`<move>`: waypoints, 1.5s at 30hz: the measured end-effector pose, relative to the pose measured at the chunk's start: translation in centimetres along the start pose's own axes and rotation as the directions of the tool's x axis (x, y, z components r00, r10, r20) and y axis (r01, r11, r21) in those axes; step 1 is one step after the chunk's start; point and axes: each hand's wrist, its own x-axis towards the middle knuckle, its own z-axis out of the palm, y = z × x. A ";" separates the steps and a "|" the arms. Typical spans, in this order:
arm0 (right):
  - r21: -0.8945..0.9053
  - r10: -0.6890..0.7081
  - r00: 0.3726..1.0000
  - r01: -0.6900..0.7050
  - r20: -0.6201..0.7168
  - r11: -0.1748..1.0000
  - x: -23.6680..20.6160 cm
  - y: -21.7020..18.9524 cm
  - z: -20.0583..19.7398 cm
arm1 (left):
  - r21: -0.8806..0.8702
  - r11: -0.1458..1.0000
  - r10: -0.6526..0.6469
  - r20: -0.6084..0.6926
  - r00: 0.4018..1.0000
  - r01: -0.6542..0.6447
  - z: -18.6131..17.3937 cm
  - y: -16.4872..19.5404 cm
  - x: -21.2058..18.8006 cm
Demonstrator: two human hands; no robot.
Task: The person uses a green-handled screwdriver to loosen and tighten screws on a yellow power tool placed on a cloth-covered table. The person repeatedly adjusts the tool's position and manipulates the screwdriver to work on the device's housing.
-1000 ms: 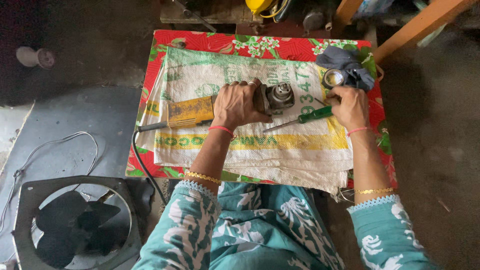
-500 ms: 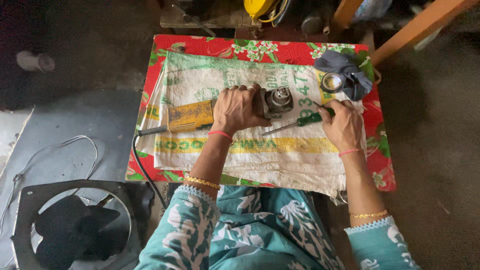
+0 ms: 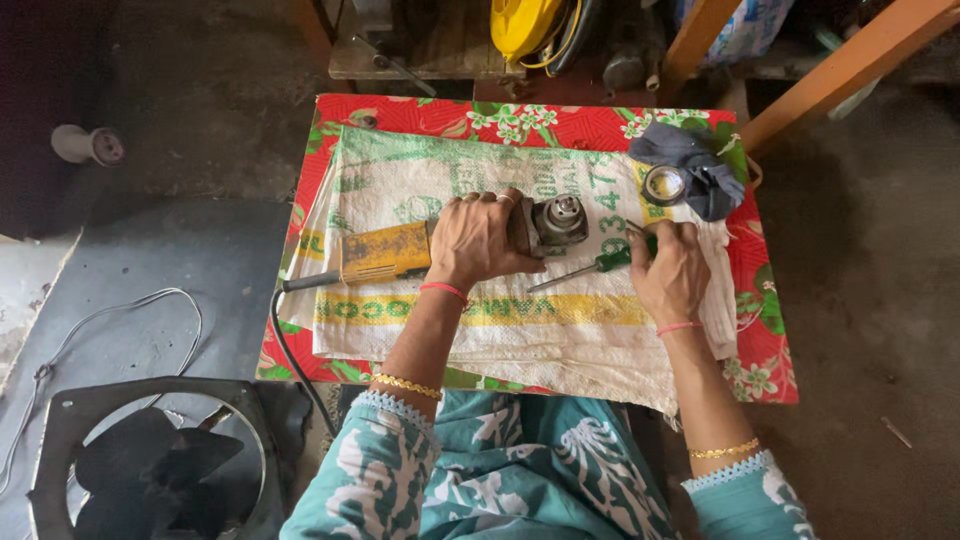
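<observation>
My left hand [image 3: 480,240] clamps the yellow grinder [image 3: 385,252] mid-worktop [image 3: 770,370]; right hand [image 3: 668,270] grips the green screwdriver [image 3: 590,266].

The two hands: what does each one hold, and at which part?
The left hand grips the yellow angle grinder around its middle, behind the metal head. The right hand holds the green screwdriver by its handle.

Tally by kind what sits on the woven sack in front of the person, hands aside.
Angle grinder, yellow body, under the left hand: 1
Screwdriver, green handle, at the right hand: 1
Dark cloth: 1
Round metal ring: 1
Total: 4
</observation>
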 end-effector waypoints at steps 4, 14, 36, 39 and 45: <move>-0.029 -0.031 0.998 0.029 -0.057 0.999 -0.5 -0.6 0.2 | 0.004 0.999 -0.034 0.058 0.998 0.034 -0.2 0.1 0.1; 0.004 -0.027 0.996 0.027 -0.082 1.000 -0.5 -0.7 0.4 | 0.019 1.000 -0.003 0.002 1.000 0.003 -0.5 0.1 -0.4; 0.024 0.004 0.998 -0.003 -0.060 1.000 -0.6 -1.3 -0.1 | -0.169 0.985 -0.006 -0.273 0.962 -0.042 0.7 1.0 -3.9; 0.012 -0.001 0.998 0.001 -0.069 1.000 -0.7 -1.2 0.0 | -0.077 0.987 0.090 -0.449 0.889 -0.139 2.0 1.3 -5.3; 0.017 0.003 0.997 -0.001 -0.080 1.000 -0.7 -1.3 0.2 | 0.095 0.984 0.179 -0.462 0.869 -0.153 2.6 0.8 -5.4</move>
